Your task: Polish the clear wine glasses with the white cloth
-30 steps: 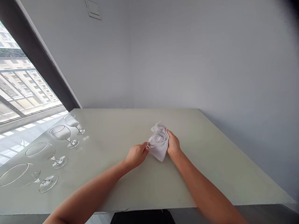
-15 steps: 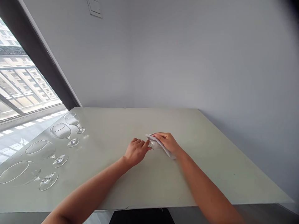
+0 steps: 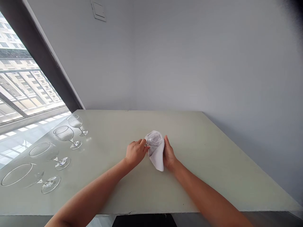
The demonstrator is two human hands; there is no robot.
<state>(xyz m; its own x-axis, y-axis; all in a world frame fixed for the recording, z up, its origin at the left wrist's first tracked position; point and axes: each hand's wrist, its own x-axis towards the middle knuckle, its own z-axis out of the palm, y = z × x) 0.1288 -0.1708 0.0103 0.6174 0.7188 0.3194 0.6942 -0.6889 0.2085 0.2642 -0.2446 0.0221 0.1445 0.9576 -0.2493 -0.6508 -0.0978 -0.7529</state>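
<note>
A clear wine glass (image 3: 154, 139) lies sideways over the middle of the table, its bowl pointing right. My left hand (image 3: 136, 152) is closed around its stem end, and the fingers hide the foot. Behind and beneath the bowl a white cloth (image 3: 157, 157) is spread, its lower end hanging toward me. My right hand (image 3: 169, 153) cups the cloth from the right side, palm against it, pressing it to the glass bowl; part of the fingers is hidden behind the cloth.
Several wine glasses stand upright in a row along the left side, the nearest glass (image 3: 23, 176) close to the front corner and the farthest glass (image 3: 75, 121) near the back. The pale glossy table (image 3: 213, 176) meets grey walls behind. A window (image 3: 28, 75) is at left.
My right hand has turned from on top of the glass to its right side, bringing the cloth around behind and under the bowl. The left hand keeps its hold on the stem.
</note>
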